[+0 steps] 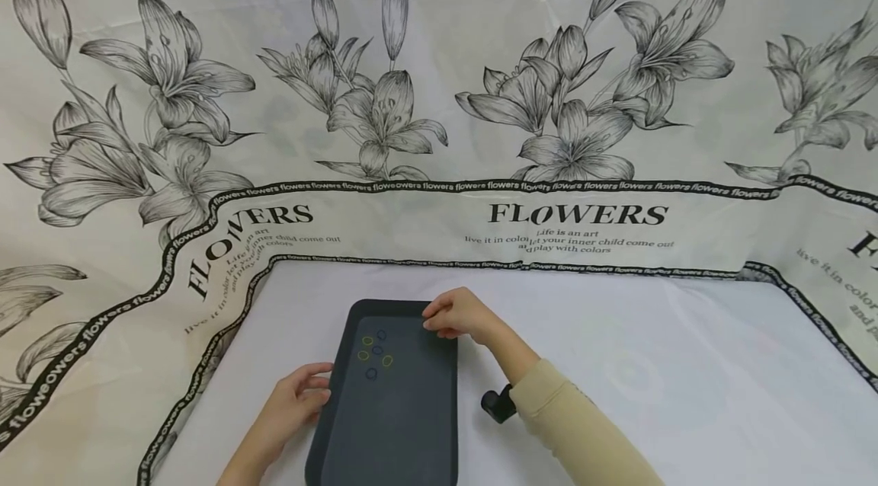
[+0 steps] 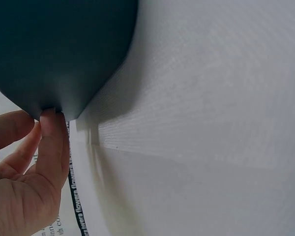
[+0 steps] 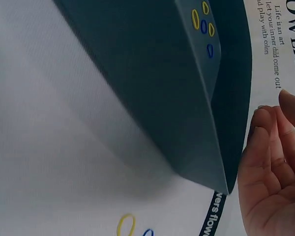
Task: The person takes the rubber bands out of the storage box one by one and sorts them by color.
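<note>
1. On the white tablecloth (image 1: pixel 652 364), a little left of the middle from where I stand, is the dark tray (image 1: pixel 391 425), its long side running away from the person. Whether its base lies quite flat I can't tell.

2. At its left edge, the left hand (image 1: pixel 291 402) pinches the rim, thumb and fingertips closed on it with no gap to spare. I'd judge that grip is there to steady the tray, as it leaves the inside free.

3. By the far right corner is the right hand (image 1: pixel 461 314), its fingers loosely bent, with a narrow space between thumb and fingertips. I see nothing held; whether they touch the rim I can't tell. Across from the left hand, it is well placed to balance that side.

4. Inside, toward the far left, three yellow loops (image 1: pixel 387 361) and three dark blue loops (image 1: pixel 377 350) lie grouped but separate. The raised rim probably stops them sliding off.

5. Down on the cloth, the right wrist view shows another yellow loop (image 3: pixel 119 224) and part of a blue one (image 3: pixel 148 230), outside the tray.

6. Beside the right sleeve (image 1: pixel 583 433) sits a black object (image 1: pixel 498 404), partly hidden, its purpose unclear.
</note>
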Demonstrator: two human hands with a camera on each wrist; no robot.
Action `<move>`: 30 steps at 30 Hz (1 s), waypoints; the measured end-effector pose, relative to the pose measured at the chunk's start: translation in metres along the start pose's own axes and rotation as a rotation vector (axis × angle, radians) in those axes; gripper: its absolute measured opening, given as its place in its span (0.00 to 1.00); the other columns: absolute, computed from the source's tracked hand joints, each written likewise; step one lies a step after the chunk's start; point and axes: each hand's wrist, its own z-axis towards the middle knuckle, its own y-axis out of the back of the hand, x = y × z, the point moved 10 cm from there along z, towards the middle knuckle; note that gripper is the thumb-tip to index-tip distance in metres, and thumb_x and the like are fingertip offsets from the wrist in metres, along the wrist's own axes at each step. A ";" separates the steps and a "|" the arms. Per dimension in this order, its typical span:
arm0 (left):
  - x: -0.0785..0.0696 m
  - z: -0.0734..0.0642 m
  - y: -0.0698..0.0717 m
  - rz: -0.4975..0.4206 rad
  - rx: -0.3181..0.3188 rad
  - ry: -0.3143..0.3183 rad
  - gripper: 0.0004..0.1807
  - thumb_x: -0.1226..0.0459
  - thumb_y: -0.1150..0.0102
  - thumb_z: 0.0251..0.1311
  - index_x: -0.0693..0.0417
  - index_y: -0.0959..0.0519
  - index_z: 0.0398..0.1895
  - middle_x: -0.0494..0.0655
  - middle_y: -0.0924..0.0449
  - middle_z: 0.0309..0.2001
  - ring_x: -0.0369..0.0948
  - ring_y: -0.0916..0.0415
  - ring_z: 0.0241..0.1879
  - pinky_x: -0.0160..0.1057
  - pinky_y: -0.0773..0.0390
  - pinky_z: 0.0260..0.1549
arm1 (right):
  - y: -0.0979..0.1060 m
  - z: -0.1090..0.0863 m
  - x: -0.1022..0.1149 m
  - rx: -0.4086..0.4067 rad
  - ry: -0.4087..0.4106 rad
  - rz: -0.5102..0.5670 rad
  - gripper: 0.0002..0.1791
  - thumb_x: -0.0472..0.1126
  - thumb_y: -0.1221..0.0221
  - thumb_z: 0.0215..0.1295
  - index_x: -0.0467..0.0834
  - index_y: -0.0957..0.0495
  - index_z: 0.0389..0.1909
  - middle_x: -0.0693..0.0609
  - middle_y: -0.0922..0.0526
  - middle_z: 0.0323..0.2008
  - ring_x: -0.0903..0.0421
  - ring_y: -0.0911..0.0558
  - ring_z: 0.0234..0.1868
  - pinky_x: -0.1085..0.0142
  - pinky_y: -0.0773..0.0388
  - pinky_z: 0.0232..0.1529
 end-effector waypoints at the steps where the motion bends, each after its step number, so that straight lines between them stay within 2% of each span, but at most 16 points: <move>1: 0.000 0.000 0.001 0.001 -0.004 0.004 0.23 0.74 0.47 0.56 0.64 0.29 0.57 0.54 0.22 0.41 0.44 0.23 0.35 0.40 0.24 0.27 | -0.004 0.002 0.002 0.001 0.002 -0.005 0.14 0.33 0.35 0.52 0.31 0.20 0.40 0.53 0.18 0.23 0.59 0.23 0.21 0.63 0.22 0.28; 9: 0.002 0.001 -0.002 -0.012 0.012 0.003 0.23 0.75 0.46 0.56 0.65 0.31 0.58 0.54 0.22 0.42 0.44 0.23 0.35 0.40 0.24 0.27 | -0.034 0.014 -0.001 0.021 -0.012 -0.015 0.12 0.33 0.35 0.52 0.32 0.19 0.39 0.53 0.20 0.21 0.59 0.23 0.21 0.62 0.22 0.28; 16: 0.002 0.002 0.001 -0.033 -0.008 0.016 0.23 0.75 0.46 0.55 0.63 0.29 0.57 0.54 0.22 0.41 0.44 0.23 0.35 0.40 0.24 0.27 | -0.041 0.019 0.005 0.026 -0.006 -0.019 0.12 0.33 0.35 0.52 0.33 0.19 0.39 0.53 0.21 0.21 0.59 0.23 0.21 0.63 0.22 0.28; 23: 0.000 0.002 0.002 -0.056 0.010 0.023 0.23 0.75 0.47 0.55 0.64 0.30 0.58 0.56 0.22 0.42 0.45 0.22 0.36 0.43 0.22 0.31 | -0.049 0.025 0.010 0.020 -0.003 -0.002 0.12 0.31 0.35 0.52 0.32 0.19 0.39 0.54 0.21 0.20 0.60 0.23 0.20 0.62 0.21 0.29; 26: 0.000 0.002 0.003 -0.061 -0.002 0.025 0.23 0.75 0.47 0.55 0.64 0.30 0.57 0.55 0.22 0.42 0.45 0.22 0.36 0.43 0.22 0.31 | -0.054 0.028 0.008 -0.014 0.010 0.006 0.12 0.30 0.35 0.51 0.31 0.19 0.37 0.54 0.21 0.20 0.60 0.24 0.19 0.64 0.22 0.26; 30: 0.003 0.000 0.002 -0.074 0.005 0.031 0.24 0.75 0.46 0.54 0.65 0.30 0.58 0.55 0.22 0.42 0.45 0.21 0.36 0.43 0.21 0.31 | -0.056 0.030 0.002 -0.103 0.022 0.002 0.09 0.28 0.34 0.48 0.32 0.18 0.33 0.52 0.22 0.18 0.60 0.25 0.19 0.67 0.25 0.22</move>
